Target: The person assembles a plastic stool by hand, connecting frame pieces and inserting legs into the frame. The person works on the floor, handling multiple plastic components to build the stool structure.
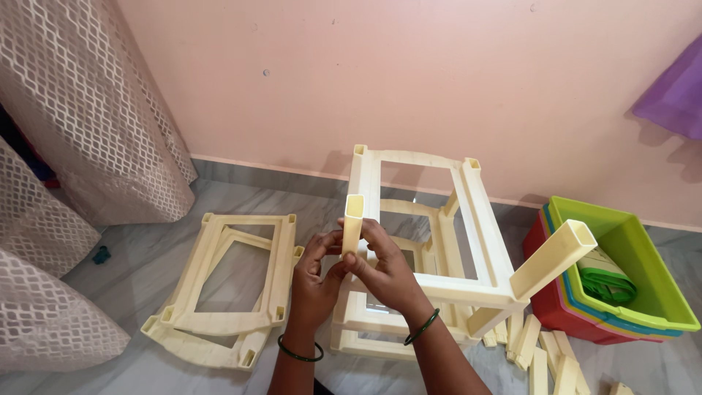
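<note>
Both your hands, left hand (316, 272) and right hand (382, 269), pinch the cream tube (352, 223) upright (long axis vertical), each grip pressed shut, above the rack frame's (431, 289) near-left corner.

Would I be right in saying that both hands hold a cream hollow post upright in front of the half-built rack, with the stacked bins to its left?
Not quite: the stacked bins sit to the right of the rack, not its left, as the head view shows. The rest holds: the left hand and right hand hold the cream post upright in front of the rack.
</note>
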